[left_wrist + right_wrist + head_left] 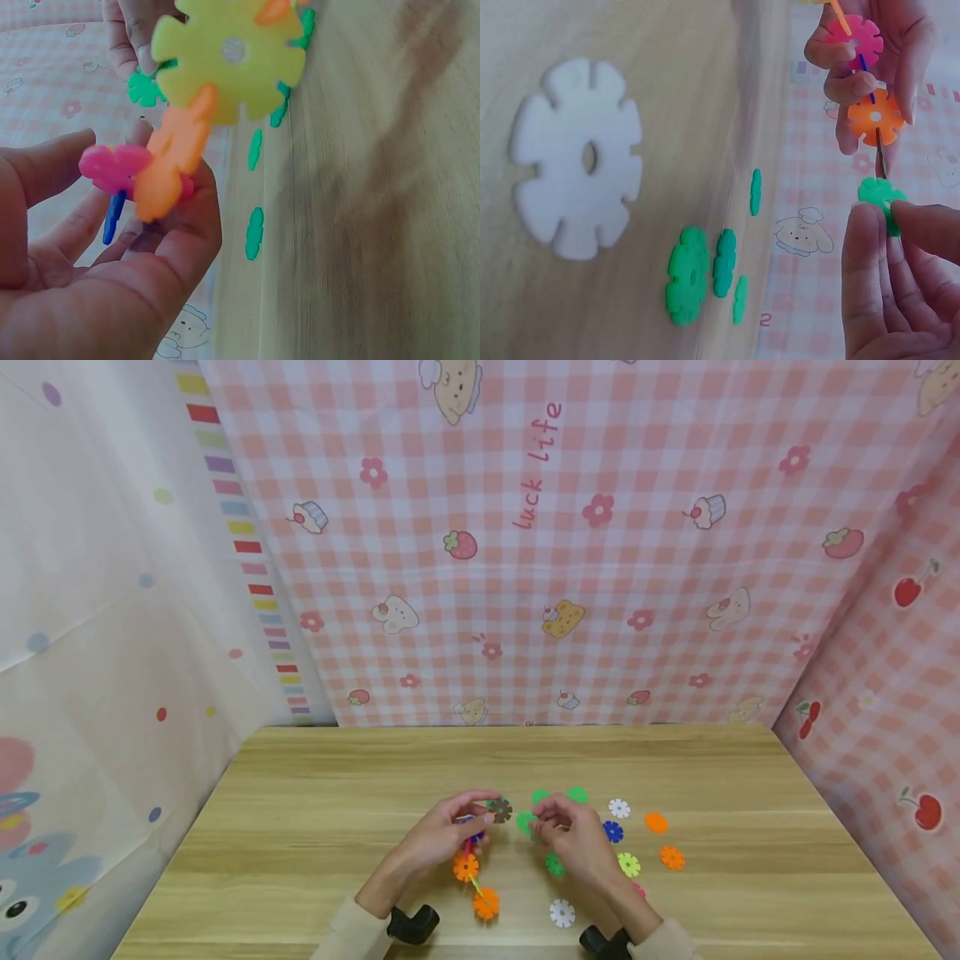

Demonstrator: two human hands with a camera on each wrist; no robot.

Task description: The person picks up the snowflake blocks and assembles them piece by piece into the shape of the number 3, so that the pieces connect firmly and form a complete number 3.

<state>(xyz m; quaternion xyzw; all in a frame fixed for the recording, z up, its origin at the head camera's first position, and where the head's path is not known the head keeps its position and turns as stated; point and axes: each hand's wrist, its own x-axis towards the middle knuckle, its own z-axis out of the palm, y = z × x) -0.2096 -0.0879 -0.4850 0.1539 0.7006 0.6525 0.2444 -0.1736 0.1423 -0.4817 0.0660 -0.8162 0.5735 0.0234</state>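
Note:
My left hand [442,835] holds a chain of slotted plastic discs between thumb and fingers. In the right wrist view the chain shows a pink disc [854,42], a blue disc edge-on, an orange disc [885,112] and a brown disc [881,154] at its end. The chain's other end hangs toward the table, with a yellow disc [225,64] large in the left wrist view. Thumb and fingertips of my right hand [581,839] pinch a green disc [877,193] close to the brown one. Whether those two touch, I cannot tell.
Loose discs lie on the wooden table [300,827], mostly around and right of my right hand: several green, white [562,912], blue [612,832], orange [672,858], yellow-green [628,864] and a partly hidden pink one [638,890]. Patterned cloths hang behind and at both sides.

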